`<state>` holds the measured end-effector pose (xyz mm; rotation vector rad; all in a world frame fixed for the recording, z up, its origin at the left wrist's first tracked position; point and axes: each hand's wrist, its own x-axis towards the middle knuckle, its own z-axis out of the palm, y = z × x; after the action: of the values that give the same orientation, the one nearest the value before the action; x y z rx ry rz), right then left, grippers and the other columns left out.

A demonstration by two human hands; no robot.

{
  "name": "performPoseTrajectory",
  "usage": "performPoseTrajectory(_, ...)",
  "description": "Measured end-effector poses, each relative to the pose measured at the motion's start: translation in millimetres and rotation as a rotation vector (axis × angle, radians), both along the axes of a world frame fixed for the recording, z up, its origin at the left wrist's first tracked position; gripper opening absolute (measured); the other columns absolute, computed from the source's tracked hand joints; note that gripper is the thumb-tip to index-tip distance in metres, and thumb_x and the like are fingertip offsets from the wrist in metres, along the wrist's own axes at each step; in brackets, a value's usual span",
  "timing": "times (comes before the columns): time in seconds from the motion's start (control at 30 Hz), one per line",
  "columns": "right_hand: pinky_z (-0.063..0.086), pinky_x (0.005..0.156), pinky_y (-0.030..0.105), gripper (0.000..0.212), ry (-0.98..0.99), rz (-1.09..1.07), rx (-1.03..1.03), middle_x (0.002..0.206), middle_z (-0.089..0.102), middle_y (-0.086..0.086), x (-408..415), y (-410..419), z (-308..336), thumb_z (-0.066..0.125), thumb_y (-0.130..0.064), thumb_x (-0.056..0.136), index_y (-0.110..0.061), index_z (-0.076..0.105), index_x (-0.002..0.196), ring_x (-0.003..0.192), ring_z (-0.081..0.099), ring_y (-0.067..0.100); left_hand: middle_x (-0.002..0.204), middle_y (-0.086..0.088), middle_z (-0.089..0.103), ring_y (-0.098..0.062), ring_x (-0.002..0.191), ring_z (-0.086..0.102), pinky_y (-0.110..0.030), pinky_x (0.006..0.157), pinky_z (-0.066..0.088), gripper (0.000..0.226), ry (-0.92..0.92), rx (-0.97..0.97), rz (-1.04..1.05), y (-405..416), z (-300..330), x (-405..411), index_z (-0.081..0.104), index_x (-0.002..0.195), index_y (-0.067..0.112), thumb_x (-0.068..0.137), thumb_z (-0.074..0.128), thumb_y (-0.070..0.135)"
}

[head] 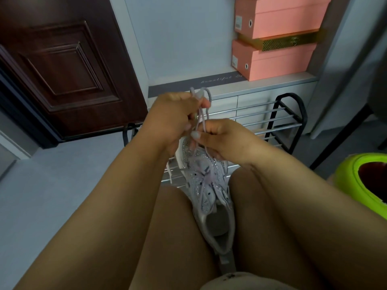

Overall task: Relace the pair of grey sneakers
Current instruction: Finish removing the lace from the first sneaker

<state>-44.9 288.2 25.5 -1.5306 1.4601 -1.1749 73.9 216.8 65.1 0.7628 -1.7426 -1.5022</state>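
Head view, ordered left to right and located relative to the grey sneaker (pixel 206 197). Far left of the sneaker and beyond it: a dark wooden door (pixel 62 70). Directly above the sneaker's toe: the left hand (pixel 174 118), curled closed around a gathered bunch of pale shoelace (pixel 200 114), whose loops stand up past the knuckles. Just right of it, also above the toe: the right hand (pixel 219 139), closed, thumb and forefinger pinching a strand of the same lace where it rises from the upper. The sneaker itself is wedged between the person's bare thighs, toe pointing away, opening toward the body; lace crossings already sit over the tongue. Beyond the sneaker: a metal shoe rack (pixel 278 122). Beyond and right of it: stacked pink shoe boxes (pixel 276 38). Far right of the sneaker: a lime-green object (pixel 364 181) that cannot be identified. The second sneaker of the pair is not in view.

Probable hazards: the bunched loops may tangle or knot as slack is drawn; a hard pull could tip the sneaker out from between the thighs, since only they hold it; uneven tension may leave unequal ends; which eyelets remain empty cannot be told, so one may be skipped
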Motion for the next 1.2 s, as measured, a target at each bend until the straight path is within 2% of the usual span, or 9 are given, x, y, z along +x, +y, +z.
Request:
performPoseTrajectory(0.2, 0.023, 0.029, 0.014, 0.03, -0.555, -0.153, -0.076, 0.044, 0.041, 0.002, -9.7, -10.5, 22.8, 0.045, -0.012, 0.098, -0.007, 0.056, 0.07, 0.031, 0.034, 0.009, 0.062, 0.002, 0.044, -0.008, 0.045, 0.033, -0.021, 0.042, 0.03, 0.032, -0.131, -0.026, 0.019, -7.1, -5.9, 6.1, 0.073, 0.084, 0.022, 0.097, 0.048, 0.036)
performPoseTrajectory(0.33, 0.022, 0.029, 0.015, 0.03, -0.765, -0.168, -0.122, 0.05, 0.036, 0.002, -13.1, -21.7, 37.7, 0.043, -0.009, 0.098, -0.005, 0.053, 0.07, 0.036, 0.037, 0.007, 0.053, 0.0, 0.037, -0.011, 0.045, 0.03, -0.019, 0.047, 0.03, 0.028, -0.342, -0.139, -0.201, 9.9, -28.1, 12.4, 0.074, 0.089, 0.024, 0.095, 0.051, 0.038)
performPoseTrajectory(0.43, 0.026, 0.03, 0.016, 0.026, -0.8, -0.163, -0.081, 0.051, 0.039, 0.0, -11.5, -25.1, 36.3, 0.046, -0.013, 0.097, -0.003, 0.056, 0.076, 0.04, 0.038, 0.007, 0.054, -0.009, 0.04, -0.015, 0.046, 0.031, -0.02, 0.046, 0.027, 0.029, -0.322, -0.185, -0.163, 14.3, -32.7, 8.6, 0.073, 0.082, 0.018, 0.096, 0.052, 0.031)
performPoseTrajectory(0.53, 0.029, 0.032, 0.017, 0.027, -0.725, -0.176, -0.012, 0.056, 0.044, 0.0, -16.8, -21.0, 25.5, 0.051, -0.027, 0.096, -0.002, 0.06, 0.089, 0.042, 0.039, 0.009, 0.044, 0.006, 0.045, -0.006, 0.038, 0.033, -0.016, 0.043, 0.029, 0.031, -0.196, -0.069, -0.067, 6.7, -22.6, 8.8, 0.067, 0.073, 0.014, 0.098, 0.049, 0.02)
performPoseTrajectory(0.67, 0.027, 0.038, 0.019, 0.038, -0.241, 0.056, 0.137, 0.053, 0.042, 0.0, -15.8, -5.1, 6.2, 0.061, -0.046, 0.081, -0.008, 0.065, 0.08, 0.045, 0.033, 0.014, 0.046, 0.005, 0.039, -0.005, 0.035, 0.032, -0.015, 0.038, 0.027, 0.035, -0.044, -0.016, -0.003, -6.6, 3.2, 3.4, 0.065, 0.066, 0.016, 0.097, 0.05, 0.02)
performPoseTrajectory(0.77, 0.031, 0.038, 0.015, 0.023, 0.066, 0.041, 0.079, 0.042, 0.041, -0.009, -5.5, -3.0, 0.1, 0.059, -0.034, 0.089, -0.015, 0.069, 0.081, 0.037, 0.035, 0.006, 0.053, 0.0, 0.035, -0.006, 0.037, 0.028, -0.015, 0.037, 0.024, 0.03, -0.02, -0.013, -0.002, -8.6, 11.2, -5.8, 0.066, 0.072, 0.01, 0.096, 0.053, 0.022)
performPoseTrajectory(0.97, 0.024, 0.033, 0.017, 0.032, -0.401, -0.196, -0.051, 0.043, 0.045, 0.001, -14.5, -11.0, 13.0, 0.05, -0.02, 0.096, -0.011, 0.062, 0.067, 0.04, 0.032, 0.016, 0.058, 0.003, 0.04, -0.008, 0.045, 0.03, -0.019, 0.041, 0.029, 0.038, -0.136, 0.012, -0.053, -7.4, -8.2, 1.9, 0.068, 0.07, 0.023, 0.097, 0.046, 0.04)
performPoseTrajectory(1.1, 0.026, 0.032, 0.016, 0.031, -0.519, -0.224, -0.099, 0.045, 0.042, 0.001, -17.6, -19.5, 26.9, 0.051, -0.02, 0.096, -0.008, 0.061, 0.069, 0.034, 0.034, 0.011, 0.052, 0.002, 0.03, -0.014, 0.05, 0.025, -0.022, 0.047, 0.025, 0.033, -0.307, -0.102, -0.237, 4.4, -24.7, 7.4, 0.072, 0.074, 0.025, 0.095, 0.051, 0.039)
performPoseTrajectory(1.2, 0.026, 0.03, 0.015, 0.029, -0.599, -0.216, -0.085, 0.05, 0.04, 0.004, -15.6, -20.7, 25.6, 0.048, -0.018, 0.097, -0.005, 0.06, 0.074, 0.035, 0.034, 0.01, 0.047, 0.003, 0.035, -0.013, 0.045, 0.028, -0.02, 0.047, 0.025, 0.031, -0.307, -0.178, -0.161, 5.8, -28.1, 3.8, 0.073, 0.077, 0.02, 0.095, 0.053, 0.034)
